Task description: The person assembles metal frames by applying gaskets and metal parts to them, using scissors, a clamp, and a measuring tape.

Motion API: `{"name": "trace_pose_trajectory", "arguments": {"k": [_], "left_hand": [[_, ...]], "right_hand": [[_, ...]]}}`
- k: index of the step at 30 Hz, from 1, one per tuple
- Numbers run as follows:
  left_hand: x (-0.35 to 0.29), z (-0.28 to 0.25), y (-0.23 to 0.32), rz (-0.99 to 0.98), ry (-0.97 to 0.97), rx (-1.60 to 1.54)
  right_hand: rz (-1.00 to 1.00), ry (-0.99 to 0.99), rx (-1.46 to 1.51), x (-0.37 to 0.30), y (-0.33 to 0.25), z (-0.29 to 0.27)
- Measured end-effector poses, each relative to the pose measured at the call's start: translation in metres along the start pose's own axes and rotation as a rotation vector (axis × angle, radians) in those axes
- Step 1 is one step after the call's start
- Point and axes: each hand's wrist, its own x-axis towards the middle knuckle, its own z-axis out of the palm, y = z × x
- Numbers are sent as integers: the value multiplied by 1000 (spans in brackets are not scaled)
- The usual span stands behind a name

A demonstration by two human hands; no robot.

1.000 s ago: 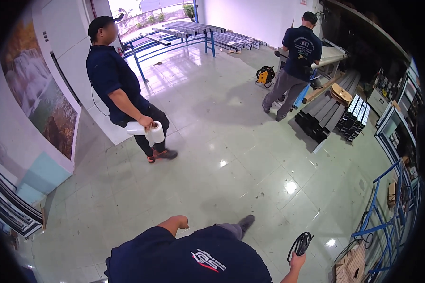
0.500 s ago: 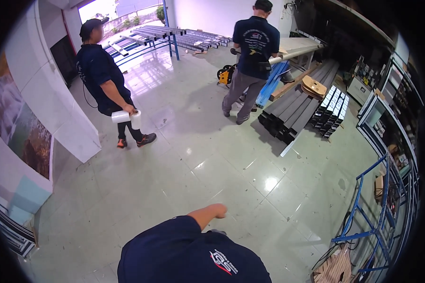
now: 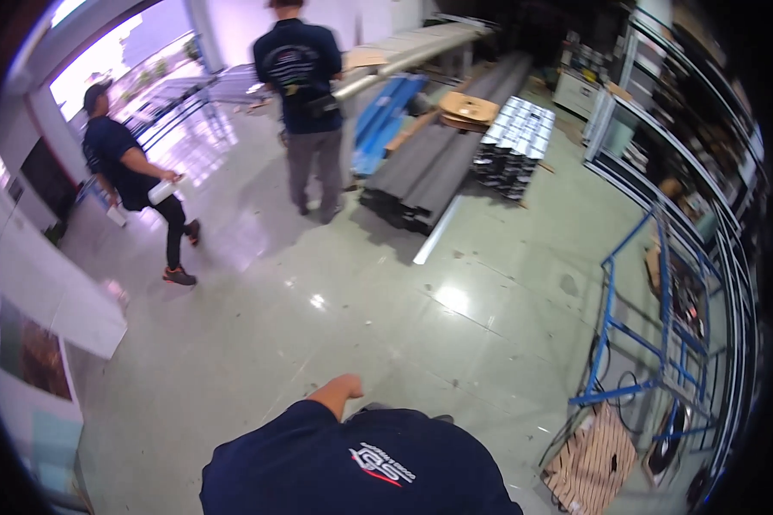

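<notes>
At the far left of the frame a white board with a printed picture panel [image 3: 34, 343] leans along the wall. Above it, in the upper left, a co-worker in dark clothes [image 3: 133, 184] walks across the glossy pale-green tiled floor [image 3: 335, 292] carrying a white roll [image 3: 161, 191]; it looks light and soft.

At the lower centre, the person's own left hand [image 3: 345, 384] pokes out past the dark blue shirt [image 3: 361, 463]. The forearm is raised forward from the chest and the hand is curled into a loose fist, with nothing visible in it. The right hand is out of sight below the frame, so I cannot tell its state.

No object lies within reach; the hand is well apart from everything but the floor.

At the upper centre a second co-worker in a dark top and grey trousers [image 3: 305, 103] stands facing away, just beside a stack of long dark grey metal profiles [image 3: 429, 167]. These probably handle as heavy, stiff and smooth-edged, best lifted near both ends. A bundle of silvery extrusions [image 3: 514, 142] lies to their right.

At the right, a blue tubular steel rack [image 3: 640, 335] stands near the shelving, with a slatted wooden piece [image 3: 594, 459] at its foot.
</notes>
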Motion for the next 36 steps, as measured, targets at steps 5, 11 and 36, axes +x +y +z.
{"name": "trace_pose_trajectory", "arguments": {"k": [5, 11, 36], "left_hand": [[69, -68, 131, -31, -431, -135], [216, -223, 257, -23, -81, -244], [793, -830, 582, 70, 205, -336]], "right_hand": [[355, 154, 294, 142, 133, -102], [16, 331, 369, 389, 81, -333], [-100, 755, 2079, 1060, 168, -1070]]}}
